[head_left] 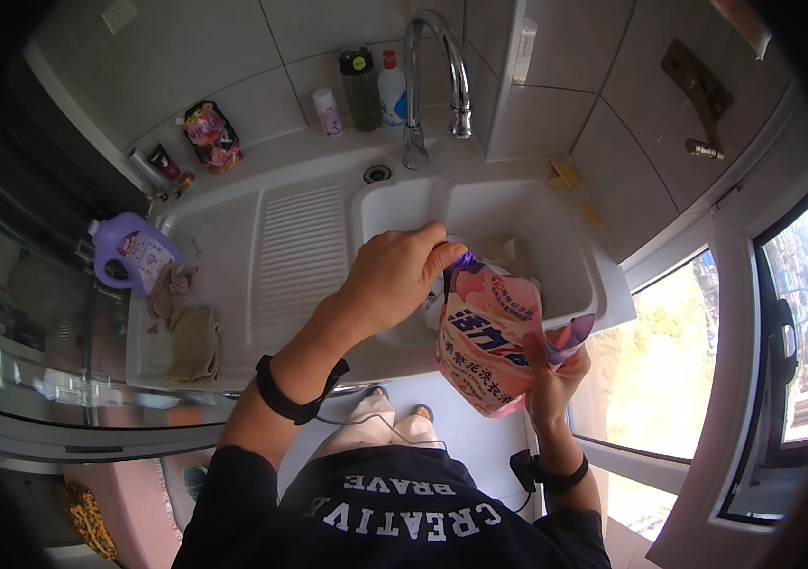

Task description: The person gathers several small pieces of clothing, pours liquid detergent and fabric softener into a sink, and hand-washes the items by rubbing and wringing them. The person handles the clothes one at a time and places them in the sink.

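Over the right-hand basin of the white sink (570,256), I hold a pink and purple laundry detergent refill pouch (485,332) in a tilted position. My left hand (404,270) is closed at its upper left corner, thumb and fingers pinching around the purple spout cap (464,261). Whether the cap is loose cannot be seen. My right hand (556,384) grips the pouch's right side, with the thumb on its front and a purple corner sticking out above the hand. Behind the pouch, pale cloth (510,254) lies in the basin, partly hidden.
A chrome faucet (466,90) arches above the basin. Left of it stand a dark bottle (359,95), a white bottle (392,90) and a small white bottle (327,112). On the ribbed washboard's (300,247) left are a purple jug (129,251) and a folded towel (193,343). A window (651,351) borders the right.
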A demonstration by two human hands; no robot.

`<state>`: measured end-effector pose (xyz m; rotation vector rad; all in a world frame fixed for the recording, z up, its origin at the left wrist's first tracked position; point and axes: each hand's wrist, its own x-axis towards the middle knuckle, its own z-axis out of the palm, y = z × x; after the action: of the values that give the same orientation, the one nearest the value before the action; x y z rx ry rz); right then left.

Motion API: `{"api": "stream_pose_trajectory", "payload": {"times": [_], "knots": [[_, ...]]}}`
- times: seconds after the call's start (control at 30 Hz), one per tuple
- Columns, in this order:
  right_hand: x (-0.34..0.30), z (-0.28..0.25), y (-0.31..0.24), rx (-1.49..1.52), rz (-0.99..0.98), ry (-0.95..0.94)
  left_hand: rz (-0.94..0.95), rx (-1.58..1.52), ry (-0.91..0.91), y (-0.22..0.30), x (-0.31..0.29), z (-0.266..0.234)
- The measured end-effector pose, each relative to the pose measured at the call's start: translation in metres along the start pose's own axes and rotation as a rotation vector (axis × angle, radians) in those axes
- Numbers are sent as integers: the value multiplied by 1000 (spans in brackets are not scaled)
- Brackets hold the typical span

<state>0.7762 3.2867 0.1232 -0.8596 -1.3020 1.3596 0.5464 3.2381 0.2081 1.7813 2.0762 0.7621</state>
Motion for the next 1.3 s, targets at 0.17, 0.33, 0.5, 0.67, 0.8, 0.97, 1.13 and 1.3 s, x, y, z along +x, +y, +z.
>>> {"api": "stream_pose_trajectory", "payload": {"times": [0.17, 0.33, 0.5, 0.67, 0.8, 0.97, 1.13, 1.3], "knots": [[0, -1, 0, -13, -1, 10, 264, -147, 279, 8, -7, 2], [0, -3, 3, 19, 5, 7, -48, 120, -56, 14, -4, -1], [0, -7, 8, 62, -25, 8, 205, -62, 180, 14, -8, 3], [-2, -5, 7, 159, -25, -28, 57, 89, 76, 6, -5, 12], [-6, 3, 0, 184, 20, 2, 271, 31, 251, -4, -12, 12], [-10, 24, -17, 99, -77, -43, 70, 73, 70, -18, -18, -5], [-10, 67, -40, 2, -87, -99, 141, -131, 226, -56, -46, -32], [-3, 141, -41, -27, -145, -172, 74, -281, 311, -116, -76, -81]]}}
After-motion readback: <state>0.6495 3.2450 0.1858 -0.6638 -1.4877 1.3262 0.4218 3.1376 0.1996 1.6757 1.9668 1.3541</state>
